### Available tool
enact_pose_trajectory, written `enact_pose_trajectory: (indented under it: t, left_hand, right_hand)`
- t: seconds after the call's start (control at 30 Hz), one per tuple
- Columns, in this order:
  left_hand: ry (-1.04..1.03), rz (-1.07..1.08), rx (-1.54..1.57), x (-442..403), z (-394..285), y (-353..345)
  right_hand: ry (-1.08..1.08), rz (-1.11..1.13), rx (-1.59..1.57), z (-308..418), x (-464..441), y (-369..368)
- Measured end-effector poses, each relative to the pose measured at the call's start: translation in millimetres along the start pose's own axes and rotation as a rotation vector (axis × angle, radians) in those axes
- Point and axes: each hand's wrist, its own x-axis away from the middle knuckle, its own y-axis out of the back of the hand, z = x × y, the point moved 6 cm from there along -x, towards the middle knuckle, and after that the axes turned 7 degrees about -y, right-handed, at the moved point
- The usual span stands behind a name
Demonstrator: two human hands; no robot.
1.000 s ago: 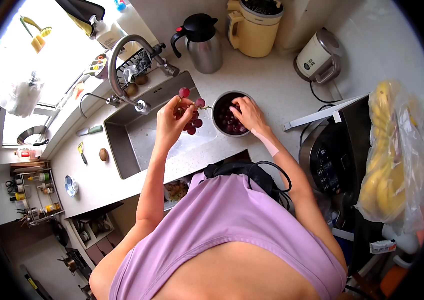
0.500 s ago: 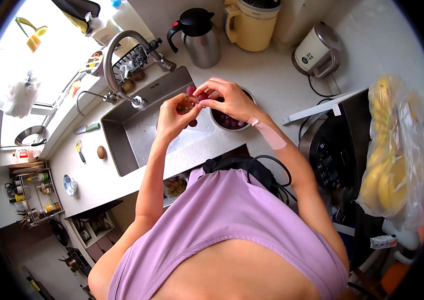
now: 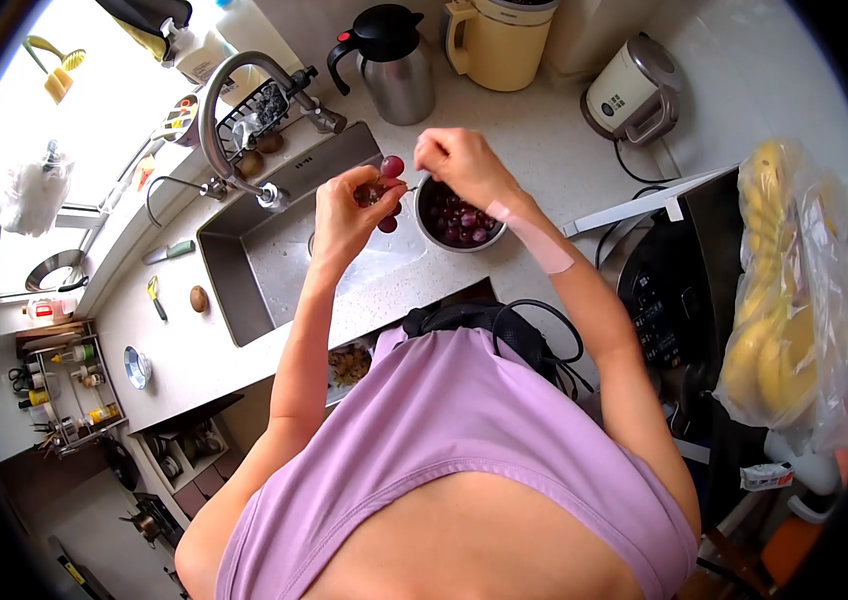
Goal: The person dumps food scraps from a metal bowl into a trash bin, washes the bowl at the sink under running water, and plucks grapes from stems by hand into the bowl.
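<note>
My left hand (image 3: 346,215), above the sink (image 3: 289,265), is closed on a small bunch of red grapes (image 3: 391,167). A few grapes stick out past its fingertips, and part of the stem shows between them. My right hand (image 3: 464,165) hangs over the far side of a metal bowl (image 3: 425,236), its fingers pinched together. What they hold, if anything, is hidden. Inside the bowl lie many loose dark red grapes (image 3: 465,222). A pale patch sticks to my right wrist.
A faucet (image 3: 212,130) arches over the sink. Behind stand a steel thermos jug (image 3: 396,85), a yellow appliance (image 3: 501,45) and an electric kettle (image 3: 634,90). A knife (image 3: 170,252), a peeler (image 3: 156,298) and a kiwi (image 3: 199,299) lie left. Bagged bananas (image 3: 766,300) hang right.
My right hand has moved away from the grape bunch to the right, over the bowl. My left hand keeps hold of the bunch nearly in place. More of the bowl's grapes show.
</note>
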Motion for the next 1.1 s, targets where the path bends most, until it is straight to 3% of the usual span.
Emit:
enact_pose_trajectory:
  t: [0.07,0.17,0.27,0.33,0.47,0.53,0.57,0.63,0.67,0.73,1.1]
  left_hand:
    - [-0.064,-0.072,-0.014,2,-1,4]
    - [0.067,-0.005,0.05,5,-4,6]
    - [-0.103,-0.033,0.001,5,-1,7]
    - [-0.032,0.0,0.027,7,5,5]
    - [-0.199,-0.008,0.021,7,1,2]
    - [-0.04,0.056,0.083,8,2,-2]
    - [-0.04,0.058,0.085,7,4,-3]
    - [-0.029,0.093,0.106,6,9,-7]
    - [-0.033,0.096,0.107,5,7,-8]
    - [-0.04,0.089,0.135,4,4,-9]
    - [-0.043,0.14,0.051,3,-2,-17]
  right_hand:
    - [-0.134,-0.019,-0.13,-18,-3,14]
    - [-0.127,-0.024,0.116,-99,6,-17]
    - [-0.177,0.015,0.383,-157,25,-47]
    - [-0.281,0.116,0.337,-169,36,-51]
    - [-0.116,0.036,0.538,-124,34,-37]
    - [-0.028,-0.038,-0.224,-56,24,-12]
    - [-0.03,-0.039,-0.223,-31,22,-3]
    - [0.04,0.201,-0.54,10,24,-4]
    - [0.041,0.197,-0.537,11,22,-3]
    - [0.193,0.216,-0.211,21,18,-4]
    - [0.041,0.13,-0.235,-6,13,-19]
